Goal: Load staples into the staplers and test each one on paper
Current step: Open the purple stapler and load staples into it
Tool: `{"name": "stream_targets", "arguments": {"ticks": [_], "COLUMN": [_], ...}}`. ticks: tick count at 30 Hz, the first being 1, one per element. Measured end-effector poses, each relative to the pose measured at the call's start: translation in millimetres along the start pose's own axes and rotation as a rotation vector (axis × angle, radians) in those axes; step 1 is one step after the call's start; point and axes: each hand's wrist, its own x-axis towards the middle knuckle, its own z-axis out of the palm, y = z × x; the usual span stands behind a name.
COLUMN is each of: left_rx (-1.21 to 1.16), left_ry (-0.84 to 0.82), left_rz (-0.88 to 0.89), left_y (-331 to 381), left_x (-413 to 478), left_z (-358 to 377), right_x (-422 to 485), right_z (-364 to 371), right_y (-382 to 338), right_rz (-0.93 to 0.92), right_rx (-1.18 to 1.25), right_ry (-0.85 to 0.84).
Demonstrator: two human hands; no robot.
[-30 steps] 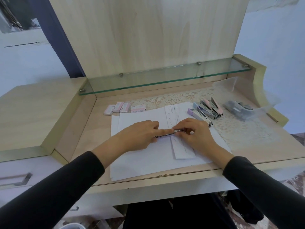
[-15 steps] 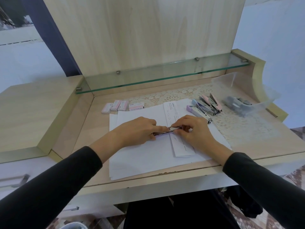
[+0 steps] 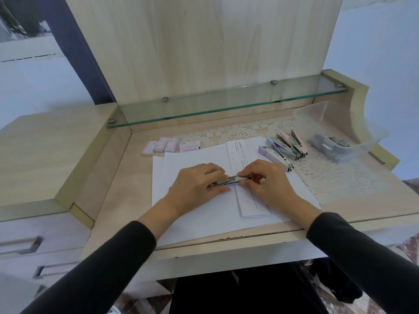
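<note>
An opened metal stapler [image 3: 229, 180] lies flat on white paper sheets [image 3: 197, 214] at the desk's middle. My left hand [image 3: 199, 182] grips its left end from above. My right hand [image 3: 267, 180] pinches its right end with thumb and fingertips. Under my right hand lies a folded strip of paper [image 3: 249, 205] marked with many staples. Several pastel staplers [image 3: 283, 148] lie open in a row behind my right hand. Small pink staple boxes [image 3: 163, 146] stand in a row at the back left.
A clear plastic tub [image 3: 340, 130] holding more grey staplers sits at the back right on a lace mat [image 3: 335, 177]. A glass shelf [image 3: 226, 105] overhangs the back of the desk. A raised wooden side top [image 3: 49, 155] borders the left.
My hands stay on the stapler at the same spot. My right fingers have shifted slightly along its right end. The camera view has tilted a little.
</note>
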Motion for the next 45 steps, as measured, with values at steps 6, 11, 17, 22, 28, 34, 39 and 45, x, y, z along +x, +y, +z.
{"name": "stream_targets", "arguments": {"ticks": [6,11,17,22,28,34,39,45], "left_rx": [-0.063,-0.100,-0.196,0.010,-0.005,-0.043,-0.056,-0.058], "left_ry": [0.159,0.166,0.175,0.085,0.075,0.082,0.097,0.096], "left_rz": [-0.166,-0.210,-0.295,-0.332,-0.404,-0.414,-0.415,-0.419], "left_y": [11,14,8,2,-2,-3,-3,-3], "left_x": [3,-2,-15,-31,-41,-40,-41,-41], "left_z": [12,12,3,0,6,8,9,10], "right_x": [0,1,0,0,0,1,1,8], "right_z": [-1,-1,-1,-2,-6,-22,-23,-8], "right_y": [0,1,0,-3,-7,-3,-5,-23], "right_rz": [-0.026,-0.010,-0.002,0.001,-0.020,-0.109,-0.194,-0.192], "right_rx": [-0.003,0.002,-0.014,-0.121,-0.125,-0.213,-0.321,-0.336], "right_ry": [0.007,-0.002,-0.009,0.000,-0.049,-0.117,-0.102,-0.153]}}
